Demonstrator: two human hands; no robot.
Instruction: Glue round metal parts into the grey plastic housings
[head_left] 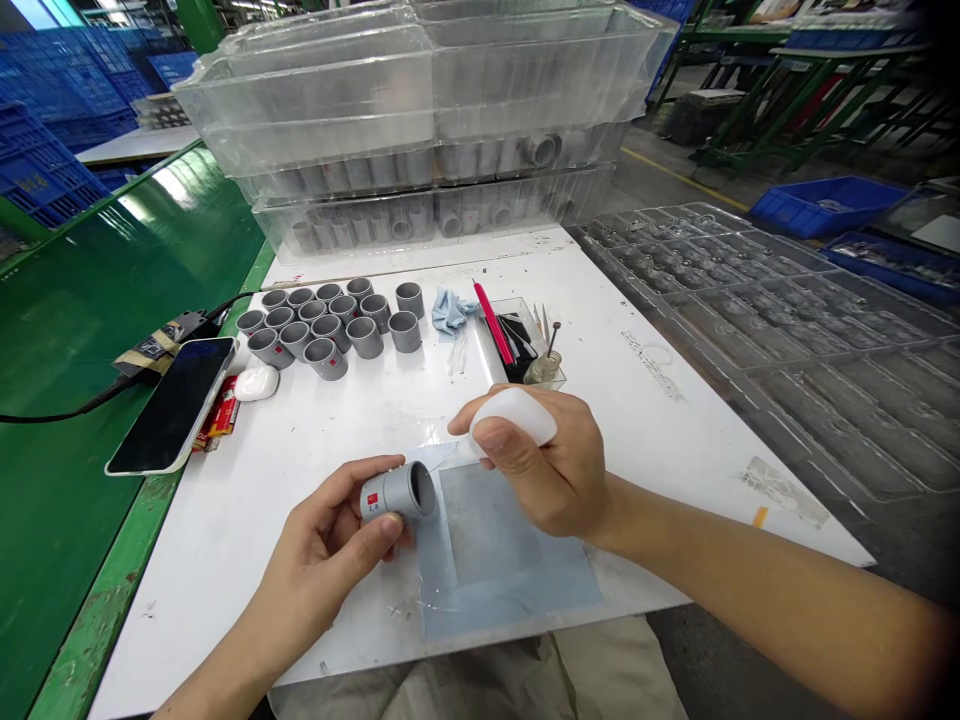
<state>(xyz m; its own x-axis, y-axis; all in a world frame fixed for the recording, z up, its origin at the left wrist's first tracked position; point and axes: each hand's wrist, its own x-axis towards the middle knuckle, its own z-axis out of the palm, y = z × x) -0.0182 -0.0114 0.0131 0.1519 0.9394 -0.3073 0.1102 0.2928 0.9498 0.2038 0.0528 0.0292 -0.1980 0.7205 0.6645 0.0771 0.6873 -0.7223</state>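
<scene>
My left hand (322,545) is closed around a short grey pipe fitting (397,492) with a small red label, held on its side with the open end facing right. My right hand (544,465) is closed around a rounded white object (517,412), just right of the fitting's mouth. Both hands hover over a bluish sheet (495,560) lying on the white work board (637,420). A group of several more grey fittings (330,325) stands upright at the board's far left.
A phone (174,403) and a white earbud case (256,383) lie at the left edge, with a black cable. A blue cloth (451,310) and a small clear tool tray (521,345) sit mid-board. Stacked clear trays (420,120) of fittings stand behind; moulded clear trays (765,300) lie right.
</scene>
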